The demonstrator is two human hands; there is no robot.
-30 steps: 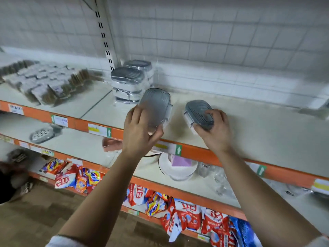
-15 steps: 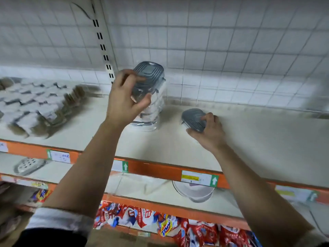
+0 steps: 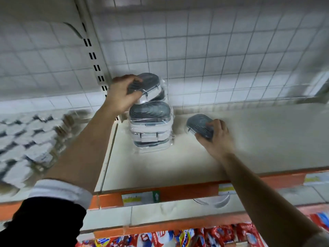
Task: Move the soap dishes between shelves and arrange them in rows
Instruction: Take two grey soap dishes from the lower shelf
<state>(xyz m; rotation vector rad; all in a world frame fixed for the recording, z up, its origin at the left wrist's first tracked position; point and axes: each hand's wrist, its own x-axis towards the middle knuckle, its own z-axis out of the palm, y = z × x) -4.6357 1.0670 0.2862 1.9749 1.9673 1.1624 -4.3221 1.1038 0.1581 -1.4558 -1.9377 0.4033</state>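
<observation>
So, the left hand [image 3: 121, 93] is curling its fingers round a grey-lidded soap dish [image 3: 148, 82], holding it tilted on the rear pile [image 3: 161, 96] just behind the plastic-wrapped stack [image 3: 151, 129]. Right of that stack, the right hand [image 3: 216, 138] is gripping a second soap dish [image 3: 198, 124] low at the cream shelf [image 3: 178, 166]. Below the stack, a price label [image 3: 138, 198] with a green arrow is sitting on the orange edge [image 3: 187, 192], its writing too blurry to read. A white grid wall [image 3: 195, 50] is standing behind the stack.

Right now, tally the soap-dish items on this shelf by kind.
Held soap dishes: 2, left dish in left hand, right dish in right hand.
Wrapped soap dish stacks: 2, front stack, rear stack.
Total: 4
</observation>
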